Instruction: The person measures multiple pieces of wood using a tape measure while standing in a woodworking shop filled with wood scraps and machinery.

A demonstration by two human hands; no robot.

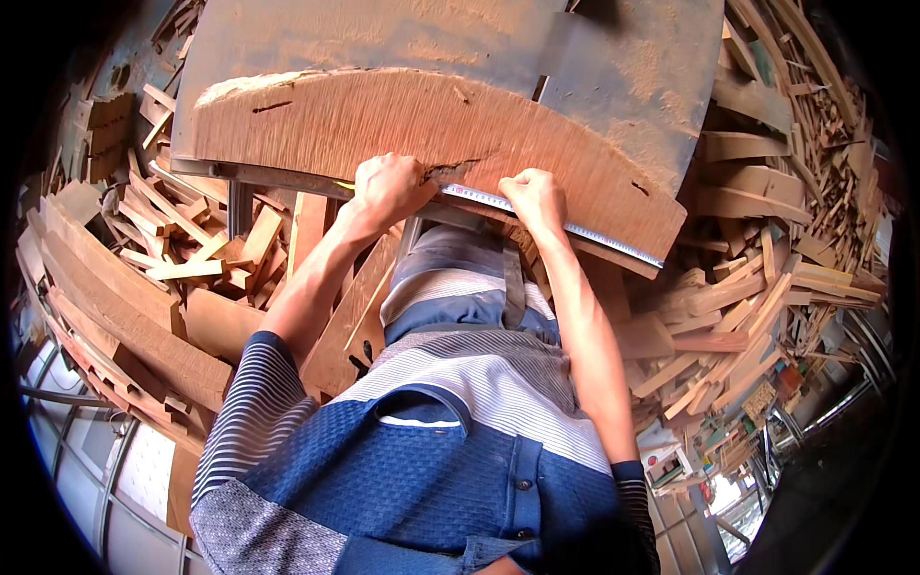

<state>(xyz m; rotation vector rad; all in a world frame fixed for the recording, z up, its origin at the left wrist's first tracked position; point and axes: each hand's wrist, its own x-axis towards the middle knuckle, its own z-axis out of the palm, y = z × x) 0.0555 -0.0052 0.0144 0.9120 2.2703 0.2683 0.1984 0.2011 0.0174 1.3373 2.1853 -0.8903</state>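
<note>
A wide reddish-brown wooden board [335,125] with a curved far edge and a straight near edge lies on a flat metal table [623,67]. Dark cracks mark its surface, one of them beside my left hand. The pale blade of a tape measure [613,244] runs along the near edge to the board's right corner. My left hand [388,187] is closed at the near edge, where the blade runs into it; a yellow bit shows on its far-left side, and the case is hidden. Between that hand and the right corner, my right hand [535,199] pinches the blade against the board.
Sawdust covers parts of the table. Piled wood offcuts [230,244] lie low on the left, beside long curved planks [125,297]. More scrap wood [738,307] is heaped on the right. A wooden panel [355,311] leans under the table's front edge, near my body.
</note>
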